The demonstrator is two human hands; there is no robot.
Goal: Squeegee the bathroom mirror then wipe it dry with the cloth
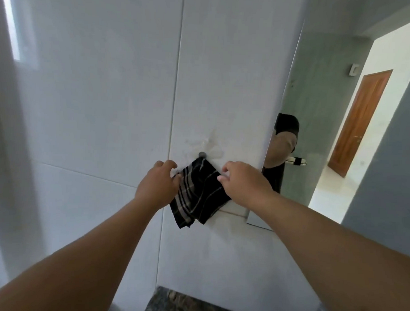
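Pale wall tiles [96, 105] filled most of what was seen, with a mirror [316, 126] set at their right edge, beyond the right hand [244, 184]. A black striped cloth [198, 194] was hung from a small grey hook [202, 154] just above both hands and between them. Its left edge was touched by the fingers of the left hand [160, 185], which were curled but not closed around it. The right hand was laid loosely against the cloth's right edge, fingers bent, nothing firmly gripped. A squeegee could not be seen.
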